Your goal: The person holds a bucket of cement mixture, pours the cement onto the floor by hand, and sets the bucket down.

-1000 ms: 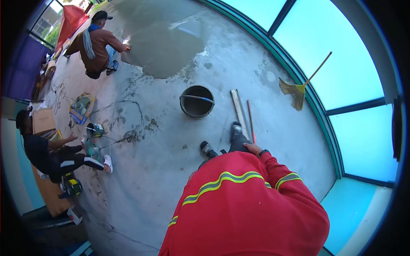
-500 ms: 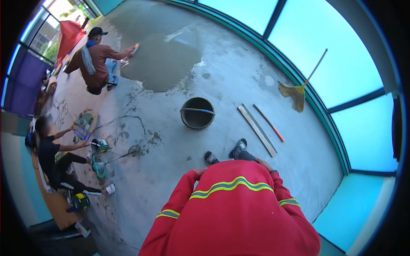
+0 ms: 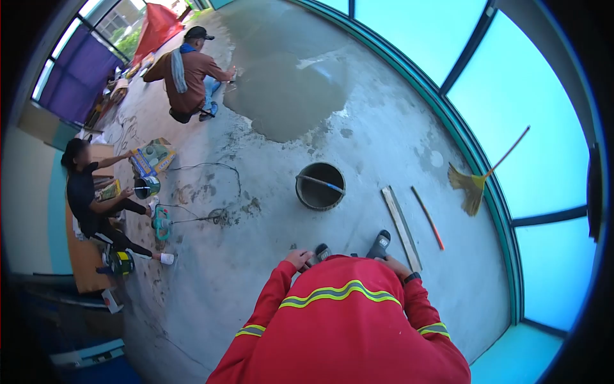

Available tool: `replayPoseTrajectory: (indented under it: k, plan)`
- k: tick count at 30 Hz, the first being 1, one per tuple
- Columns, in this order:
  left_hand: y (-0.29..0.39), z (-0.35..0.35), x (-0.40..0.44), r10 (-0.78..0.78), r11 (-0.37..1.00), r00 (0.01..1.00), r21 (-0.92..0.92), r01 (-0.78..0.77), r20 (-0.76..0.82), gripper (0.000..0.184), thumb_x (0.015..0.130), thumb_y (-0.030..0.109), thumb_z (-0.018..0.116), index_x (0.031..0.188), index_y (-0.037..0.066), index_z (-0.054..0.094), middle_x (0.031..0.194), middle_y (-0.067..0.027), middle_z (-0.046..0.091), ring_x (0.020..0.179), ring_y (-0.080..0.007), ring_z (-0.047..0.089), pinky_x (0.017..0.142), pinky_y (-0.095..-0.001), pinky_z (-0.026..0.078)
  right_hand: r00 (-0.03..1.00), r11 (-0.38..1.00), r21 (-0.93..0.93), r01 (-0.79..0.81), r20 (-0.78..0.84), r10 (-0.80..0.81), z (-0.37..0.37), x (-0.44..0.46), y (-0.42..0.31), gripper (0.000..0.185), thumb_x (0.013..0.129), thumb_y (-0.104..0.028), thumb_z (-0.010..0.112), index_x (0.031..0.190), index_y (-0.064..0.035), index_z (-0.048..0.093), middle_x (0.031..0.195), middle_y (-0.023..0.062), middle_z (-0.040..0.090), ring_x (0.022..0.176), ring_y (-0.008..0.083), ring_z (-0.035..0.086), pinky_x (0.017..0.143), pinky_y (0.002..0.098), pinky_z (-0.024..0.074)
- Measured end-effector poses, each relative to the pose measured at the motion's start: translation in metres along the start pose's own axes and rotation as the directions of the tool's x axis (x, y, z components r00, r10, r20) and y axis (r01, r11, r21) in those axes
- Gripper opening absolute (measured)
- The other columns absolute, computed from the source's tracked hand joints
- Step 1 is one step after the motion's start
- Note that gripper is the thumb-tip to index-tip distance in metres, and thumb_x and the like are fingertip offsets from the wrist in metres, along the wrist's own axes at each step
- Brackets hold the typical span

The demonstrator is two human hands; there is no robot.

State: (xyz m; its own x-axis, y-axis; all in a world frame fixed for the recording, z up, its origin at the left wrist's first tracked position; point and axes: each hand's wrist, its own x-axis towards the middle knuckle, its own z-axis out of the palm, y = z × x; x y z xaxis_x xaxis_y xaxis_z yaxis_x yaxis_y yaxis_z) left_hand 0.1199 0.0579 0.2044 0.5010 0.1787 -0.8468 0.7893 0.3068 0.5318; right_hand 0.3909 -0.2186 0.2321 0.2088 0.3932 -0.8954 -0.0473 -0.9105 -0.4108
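Note:
My left hand (image 3: 298, 258) is by my left leg, beside the red jacket (image 3: 345, 326) I wear; it looks open, with nothing seen in it. Partly covered by the jacket, my right hand (image 3: 394, 265) lies near my right thigh, fingers stretched out. A dark band circles that wrist. Beyond my sandals (image 3: 378, 243) stands a dark bucket (image 3: 313, 200) with its handle across the mouth. To the right on the floor are a long pale straightedge (image 3: 401, 227) and a thin rod with an orange end (image 3: 428, 219), both apart from my hands.
A co-worker (image 3: 190, 77) squats by wet grey screed (image 3: 288, 96), one hand reaching to it. At left another person (image 3: 89, 192) holds a bag (image 3: 153, 158) and a small bucket (image 3: 147, 187). A green power mixer (image 3: 162, 222) and cord lie nearby. A broom (image 3: 472, 185) leans against the windows.
My view has swung left, so the scene sits further right. My left hand shows more beside the leg. The person at left has risen somewhat; the squatting co-worker's arm has drawn in.

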Motion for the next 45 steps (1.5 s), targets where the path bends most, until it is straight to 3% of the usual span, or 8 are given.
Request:
replayPoseTrajectory:
  k: [4, 6, 10, 20, 30, 34, 40, 45]
  plan:
    - [-0.062, 0.027, 0.062, 0.310, 0.928, 0.859, 0.327, -0.180, -0.407, 0.052, 0.090, 0.046, 0.053, 0.121, 0.005, 0.059, 0.110, -0.0201, 0.066, 0.105, -0.0308, 0.063, 0.091, -0.0378, 0.049, 0.966, 0.947, -0.211, 0.241, 0.147, -0.213, -0.038, 0.022, 0.014, 0.080, 0.088, -0.053, 0.054, 0.136, 0.0097, 0.039, 0.136, 0.0281, 0.047, 0.125, 0.0342, 0.049, 0.103, 0.0373, 0.0387]
    - [-0.084, 0.051, 0.088, 0.088, 0.923, 0.900, 0.375, 0.088, -0.428, 0.064, 0.086, 0.052, 0.054, 0.128, 0.003, 0.055, 0.125, -0.0244, 0.057, 0.117, -0.0338, 0.056, 0.098, -0.0398, 0.045, 0.949, 0.921, -0.225, 0.316, 0.089, -0.304, -0.066, 0.009, 0.012, 0.072, 0.090, -0.050, 0.053, 0.132, 0.0081, 0.045, 0.133, 0.0267, 0.051, 0.122, 0.0337, 0.051, 0.100, 0.0369, 0.0405]
    - [-0.113, 0.103, 0.153, -0.283, 0.950, 0.926, 0.058, 0.306, -0.249, 0.072, 0.083, 0.060, 0.055, 0.127, 0.002, 0.056, 0.130, -0.0220, 0.055, 0.119, -0.0336, 0.054, 0.098, -0.0396, 0.044, 0.950, 0.937, -0.157, 0.313, 0.034, -0.312, -0.127, -0.002, 0.001, 0.063, 0.092, -0.044, 0.052, 0.131, 0.0049, 0.049, 0.127, 0.0248, 0.056, 0.119, 0.0329, 0.054, 0.098, 0.0363, 0.0425]
    - [0.087, 0.140, 0.085, -0.103, 0.960, 0.980, 0.240, 0.143, -0.172, 0.066, 0.086, 0.063, 0.052, 0.111, 0.004, 0.068, 0.114, -0.0201, 0.064, 0.101, -0.0325, 0.063, 0.088, -0.0397, 0.048, 0.846, 0.891, -0.064, 0.449, 0.350, -0.401, -0.235, 0.118, 0.077, 0.053, 0.091, -0.039, 0.056, 0.128, -0.0015, 0.053, 0.127, 0.0188, 0.057, 0.117, 0.0297, 0.054, 0.097, 0.0366, 0.0428]
    - [0.143, 0.169, 0.070, 0.184, 0.818, 0.908, -0.453, -0.353, -0.376, 0.038, 0.092, 0.040, 0.058, 0.097, 0.004, 0.067, 0.090, -0.0114, 0.068, 0.072, -0.0224, 0.063, 0.068, -0.0379, 0.053, 0.852, 0.903, -0.131, 0.409, 0.409, -0.327, -0.259, 0.108, 0.063, 0.057, 0.090, -0.040, 0.057, 0.132, -0.0035, 0.049, 0.132, 0.0180, 0.054, 0.121, 0.0303, 0.050, 0.100, 0.0378, 0.0410]
    - [0.084, 0.184, 0.144, 0.221, 0.971, 0.888, 0.003, -0.240, -0.404, 0.031, 0.083, 0.027, 0.069, 0.102, 0.003, 0.065, 0.093, -0.0107, 0.069, 0.083, -0.0212, 0.066, 0.078, -0.0350, 0.053, 0.841, 0.901, -0.165, 0.400, 0.457, -0.289, -0.251, 0.107, 0.046, 0.058, 0.089, -0.040, 0.058, 0.134, -0.0043, 0.047, 0.133, 0.0176, 0.052, 0.123, 0.0305, 0.049, 0.101, 0.0383, 0.0403]
    - [0.066, 0.153, 0.107, 0.207, 0.974, 0.868, 0.015, -0.224, -0.452, 0.024, 0.075, 0.020, 0.075, 0.091, 0.004, 0.069, 0.083, -0.0102, 0.070, 0.080, -0.0215, 0.067, 0.072, -0.0347, 0.052, 0.783, 0.893, -0.254, 0.372, 0.602, -0.156, -0.199, 0.106, -0.008, 0.061, 0.089, -0.041, 0.059, 0.137, -0.0055, 0.045, 0.136, 0.0171, 0.050, 0.125, 0.0309, 0.047, 0.103, 0.0390, 0.0393]
    - [0.030, 0.127, 0.102, 0.110, 0.989, 0.799, -0.010, -0.144, -0.591, 0.031, 0.076, 0.033, 0.074, 0.084, 0.003, 0.070, 0.078, -0.0133, 0.070, 0.077, -0.0273, 0.067, 0.071, -0.0389, 0.052, 0.923, 0.666, -0.667, 0.334, 0.090, -0.373, -0.137, 0.177, 0.020, 0.074, 0.085, -0.051, 0.059, 0.143, -0.0112, 0.038, 0.143, 0.0198, 0.041, 0.129, 0.0387, 0.042, 0.107, 0.0421, 0.0360]
